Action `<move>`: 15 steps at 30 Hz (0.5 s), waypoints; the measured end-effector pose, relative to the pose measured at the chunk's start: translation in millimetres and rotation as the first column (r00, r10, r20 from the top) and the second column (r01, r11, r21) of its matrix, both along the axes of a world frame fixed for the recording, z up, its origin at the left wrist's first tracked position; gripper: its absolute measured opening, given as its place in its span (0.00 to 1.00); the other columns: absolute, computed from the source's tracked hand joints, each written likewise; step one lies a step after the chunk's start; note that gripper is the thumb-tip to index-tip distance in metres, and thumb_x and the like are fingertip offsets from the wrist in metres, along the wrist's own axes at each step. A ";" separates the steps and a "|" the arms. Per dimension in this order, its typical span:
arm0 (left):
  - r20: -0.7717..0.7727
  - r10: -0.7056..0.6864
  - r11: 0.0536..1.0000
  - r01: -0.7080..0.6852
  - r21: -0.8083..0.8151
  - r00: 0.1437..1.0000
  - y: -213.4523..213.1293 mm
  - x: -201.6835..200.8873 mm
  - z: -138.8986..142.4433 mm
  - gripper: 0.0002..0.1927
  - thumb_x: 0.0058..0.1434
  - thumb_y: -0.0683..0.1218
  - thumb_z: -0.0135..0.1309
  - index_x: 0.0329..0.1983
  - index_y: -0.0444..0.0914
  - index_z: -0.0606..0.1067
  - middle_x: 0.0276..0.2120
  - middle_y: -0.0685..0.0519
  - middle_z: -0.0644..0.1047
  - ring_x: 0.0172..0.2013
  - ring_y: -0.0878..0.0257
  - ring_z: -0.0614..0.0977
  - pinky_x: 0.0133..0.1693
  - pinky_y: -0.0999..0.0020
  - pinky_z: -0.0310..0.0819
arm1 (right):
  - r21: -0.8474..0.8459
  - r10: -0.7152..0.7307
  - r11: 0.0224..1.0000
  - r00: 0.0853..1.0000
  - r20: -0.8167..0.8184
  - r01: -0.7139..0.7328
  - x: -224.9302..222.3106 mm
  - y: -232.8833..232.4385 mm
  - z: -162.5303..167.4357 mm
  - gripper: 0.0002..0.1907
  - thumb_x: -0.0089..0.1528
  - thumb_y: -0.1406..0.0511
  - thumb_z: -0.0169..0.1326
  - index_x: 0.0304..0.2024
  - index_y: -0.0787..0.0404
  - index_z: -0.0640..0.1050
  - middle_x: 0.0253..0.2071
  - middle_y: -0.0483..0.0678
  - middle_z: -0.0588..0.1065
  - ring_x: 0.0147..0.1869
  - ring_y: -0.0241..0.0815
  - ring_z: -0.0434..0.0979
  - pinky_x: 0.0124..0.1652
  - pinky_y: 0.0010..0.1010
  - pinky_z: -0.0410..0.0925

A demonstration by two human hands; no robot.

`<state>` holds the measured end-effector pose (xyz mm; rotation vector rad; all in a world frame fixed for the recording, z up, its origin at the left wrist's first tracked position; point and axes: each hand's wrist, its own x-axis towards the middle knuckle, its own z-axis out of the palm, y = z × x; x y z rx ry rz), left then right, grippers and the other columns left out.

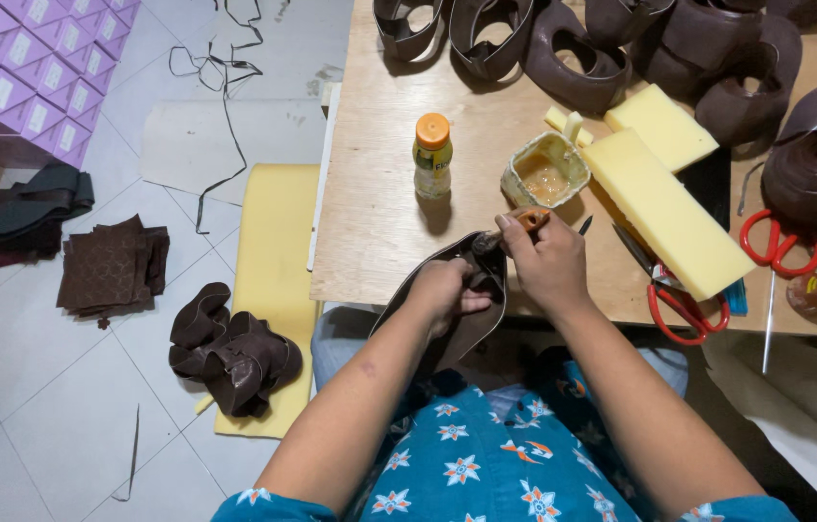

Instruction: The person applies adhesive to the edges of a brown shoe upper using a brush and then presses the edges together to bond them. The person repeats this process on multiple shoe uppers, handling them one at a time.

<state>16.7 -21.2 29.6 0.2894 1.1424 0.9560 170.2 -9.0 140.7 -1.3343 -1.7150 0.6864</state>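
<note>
Head view: curved dark-brown leather piece (466,290), glossy, held in left hand (442,295).

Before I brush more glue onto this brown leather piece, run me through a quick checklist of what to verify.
1. Left hand grips the brown leather piece: ok.
2. Right hand holds the brush, its tip on the leather: ok.
3. Glue tub open, upright, glue inside: ok.
4. Small bottle capped, standing apart from the tub: ok.
5. Glue load on the brush: cannot tell.
6. Red scissors lie close beside the right forearm at the table edge: not ok.
</note>
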 end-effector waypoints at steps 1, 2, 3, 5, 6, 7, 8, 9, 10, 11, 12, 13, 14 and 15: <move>-0.018 -0.020 0.999 0.020 -0.029 1.000 -1.5 -0.4 1.8 0.12 0.63 0.42 0.45 0.39 0.25 0.73 0.32 0.41 0.78 0.26 0.55 0.81 0.36 0.57 0.84 | 0.015 -0.004 1.000 0.999 0.038 0.003 0.1 2.8 -1.4 0.12 0.66 0.60 0.59 0.40 0.64 0.81 0.31 0.52 0.80 0.34 0.42 0.81 0.36 0.32 0.72; -0.036 -0.042 0.998 0.040 -0.056 0.998 -1.8 -0.8 3.4 0.13 0.63 0.42 0.44 0.37 0.25 0.73 0.31 0.40 0.78 0.25 0.54 0.82 0.35 0.58 0.83 | 0.033 -0.009 0.999 0.997 0.076 0.006 0.1 5.8 -2.7 0.12 0.66 0.59 0.59 0.40 0.63 0.81 0.32 0.53 0.80 0.35 0.44 0.82 0.37 0.34 0.72; -0.066 -0.019 0.999 0.017 -0.030 0.998 -2.5 -0.9 4.5 0.12 0.63 0.41 0.45 0.38 0.25 0.73 0.32 0.41 0.78 0.25 0.55 0.82 0.35 0.58 0.83 | 0.065 0.009 0.998 0.995 0.099 -0.015 -0.3 8.3 -4.0 0.12 0.67 0.59 0.59 0.40 0.63 0.80 0.33 0.53 0.80 0.36 0.46 0.82 0.38 0.35 0.72; -0.124 0.032 0.999 -0.030 0.018 0.992 -5.4 -0.5 5.3 0.10 0.63 0.40 0.46 0.38 0.26 0.72 0.33 0.42 0.79 0.25 0.56 0.83 0.34 0.59 0.83 | 0.122 0.045 0.991 0.988 0.144 -0.063 -0.6 11.2 -6.1 0.13 0.67 0.59 0.59 0.40 0.63 0.80 0.33 0.55 0.79 0.38 0.51 0.81 0.39 0.37 0.71; -0.202 0.050 0.994 -0.028 0.110 0.978 -7.8 -0.1 5.3 0.10 0.63 0.41 0.48 0.39 0.27 0.74 0.32 0.43 0.79 0.26 0.58 0.82 0.33 0.62 0.81 | 0.104 0.061 0.992 0.987 0.150 -0.077 -0.6 12.0 -6.7 0.13 0.67 0.59 0.59 0.40 0.63 0.80 0.33 0.54 0.79 0.37 0.51 0.81 0.39 0.37 0.71; -0.276 0.075 0.980 -0.019 0.200 0.958 -11.2 0.3 5.1 0.10 0.64 0.41 0.49 0.39 0.27 0.75 0.32 0.43 0.79 0.26 0.60 0.81 0.32 0.64 0.79 | 0.086 0.077 0.992 0.985 0.155 -0.092 -0.7 12.5 -6.9 0.12 0.67 0.59 0.59 0.40 0.62 0.80 0.33 0.54 0.79 0.37 0.51 0.81 0.39 0.37 0.71; -0.345 0.108 0.958 -0.005 0.286 0.933 -13.2 1.0 4.9 0.10 0.65 0.42 0.51 0.39 0.28 0.77 0.32 0.44 0.79 0.27 0.63 0.79 0.31 0.67 0.77 | 0.067 0.096 0.992 0.982 0.161 -0.107 -0.5 12.2 -7.0 0.12 0.66 0.59 0.59 0.40 0.62 0.80 0.33 0.54 0.79 0.37 0.51 0.81 0.39 0.37 0.71; -0.327 0.106 0.966 -0.020 0.257 0.939 -13.3 1.2 4.8 0.12 0.66 0.44 0.52 0.39 0.28 0.77 0.32 0.45 0.79 0.27 0.63 0.79 0.30 0.68 0.76 | 0.024 0.103 0.994 0.984 0.147 -0.107 -0.5 11.4 -7.0 0.12 0.65 0.59 0.59 0.40 0.62 0.80 0.33 0.53 0.80 0.37 0.50 0.81 0.39 0.36 0.72; -0.309 0.106 0.973 -0.034 0.230 0.945 -12.5 1.3 4.8 0.13 0.68 0.46 0.53 0.39 0.29 0.77 0.32 0.45 0.79 0.26 0.63 0.78 0.30 0.69 0.75 | -0.017 0.109 0.994 0.985 0.132 -0.108 0.0 10.3 -6.8 0.11 0.65 0.59 0.59 0.39 0.62 0.80 0.33 0.53 0.80 0.37 0.50 0.82 0.39 0.36 0.72; -0.291 0.108 0.978 -0.049 0.203 0.951 -11.5 0.8 4.7 0.15 0.69 0.48 0.54 0.39 0.30 0.77 0.33 0.46 0.79 0.26 0.64 0.78 0.29 0.70 0.74 | -0.058 0.116 0.992 0.986 0.117 -0.110 -0.1 9.0 -6.5 0.11 0.64 0.60 0.59 0.39 0.62 0.80 0.33 0.52 0.80 0.36 0.49 0.82 0.39 0.35 0.72; -0.238 0.129 0.981 -0.088 0.175 0.963 -10.0 0.3 4.4 0.13 0.69 0.48 0.52 0.40 0.31 0.76 0.34 0.47 0.79 0.27 0.64 0.79 0.30 0.70 0.75 | -0.026 0.133 0.991 0.984 0.119 -0.131 0.2 7.1 -6.3 0.10 0.64 0.61 0.59 0.39 0.62 0.80 0.34 0.53 0.79 0.37 0.49 0.82 0.39 0.35 0.71; -0.185 0.149 0.982 -0.123 0.145 0.971 -8.4 -0.2 4.0 0.11 0.68 0.47 0.51 0.41 0.32 0.75 0.35 0.48 0.80 0.28 0.65 0.81 0.30 0.71 0.77 | 0.005 0.149 0.989 0.981 0.122 -0.151 0.9 4.6 -6.2 0.10 0.64 0.62 0.60 0.39 0.63 0.80 0.35 0.53 0.79 0.39 0.49 0.81 0.40 0.35 0.71; -0.132 0.171 0.981 -0.156 0.115 0.976 -6.7 -0.6 3.5 0.10 0.67 0.46 0.49 0.42 0.34 0.75 0.36 0.49 0.80 0.30 0.65 0.82 0.31 0.71 0.78 | 0.039 0.163 0.985 0.979 0.126 -0.169 1.2 2.4 -6.1 0.09 0.64 0.63 0.60 0.39 0.64 0.79 0.36 0.54 0.79 0.40 0.49 0.81 0.40 0.34 0.71; -0.098 0.184 0.978 -0.173 0.112 0.978 -5.7 -0.8 2.7 0.09 0.68 0.46 0.49 0.42 0.34 0.73 0.35 0.49 0.79 0.30 0.64 0.82 0.31 0.70 0.78 | 0.046 0.160 0.985 0.979 0.126 -0.167 1.1 0.1 -6.4 0.09 0.63 0.63 0.61 0.39 0.64 0.80 0.36 0.54 0.78 0.39 0.49 0.80 0.40 0.34 0.71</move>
